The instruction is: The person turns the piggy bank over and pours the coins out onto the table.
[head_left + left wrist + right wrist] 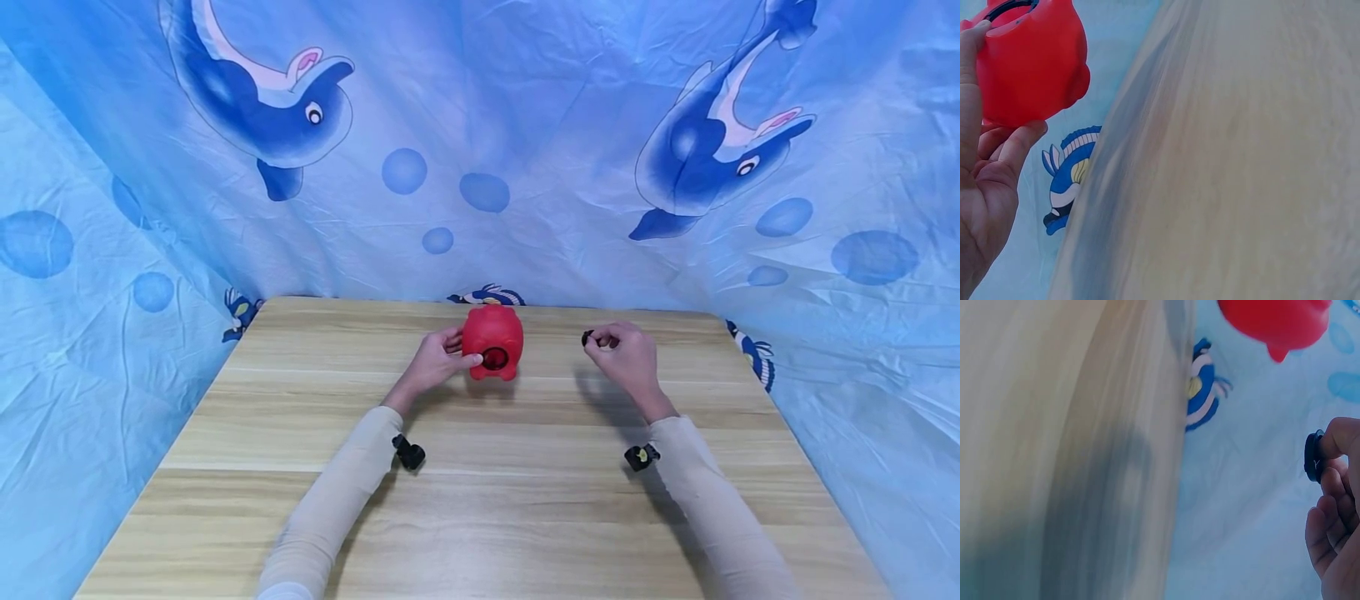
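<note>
My left hand [435, 364] holds a rounded red piggy bank [492, 327] above the far part of the table, with the thumb near a round, dark-rimmed opening [495, 359] that faces me. Short stubby feet stick out beside that opening. In the left wrist view, fingers support the red body [1035, 78] from below. Off to the right, my right hand [628, 360] pinches a small black round plug [1314, 456] between thumb and fingers. The plug is apart from the piggy bank, and the hand partly covers it.
A light wooden table [480, 492] lies beneath both hands. Blue curtains with dolphin prints [555, 167] stand behind its far edge and along both sides. A small black camera is strapped to each wrist.
</note>
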A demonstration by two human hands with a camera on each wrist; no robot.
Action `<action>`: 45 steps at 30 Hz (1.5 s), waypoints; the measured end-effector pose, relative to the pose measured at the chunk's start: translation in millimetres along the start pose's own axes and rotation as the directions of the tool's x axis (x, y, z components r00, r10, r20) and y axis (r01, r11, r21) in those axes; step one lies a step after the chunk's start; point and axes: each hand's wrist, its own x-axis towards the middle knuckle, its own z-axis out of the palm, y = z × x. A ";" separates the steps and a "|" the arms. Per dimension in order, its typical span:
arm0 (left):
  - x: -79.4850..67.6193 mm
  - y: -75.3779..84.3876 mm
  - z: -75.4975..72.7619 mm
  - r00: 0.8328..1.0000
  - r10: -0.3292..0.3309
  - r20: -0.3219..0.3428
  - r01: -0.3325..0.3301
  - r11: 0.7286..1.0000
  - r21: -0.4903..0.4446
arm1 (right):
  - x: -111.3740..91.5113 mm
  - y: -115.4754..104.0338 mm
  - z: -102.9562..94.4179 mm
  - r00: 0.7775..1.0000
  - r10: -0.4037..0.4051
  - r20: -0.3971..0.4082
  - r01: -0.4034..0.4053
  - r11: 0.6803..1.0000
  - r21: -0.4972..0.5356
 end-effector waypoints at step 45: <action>0.6 -0.5 -3.9 1.000 -0.002 0.002 0.002 1.000 -0.028 | -18.4 110.4 -32.4 0.879 0.358 0.315 -0.299 0.929 -0.219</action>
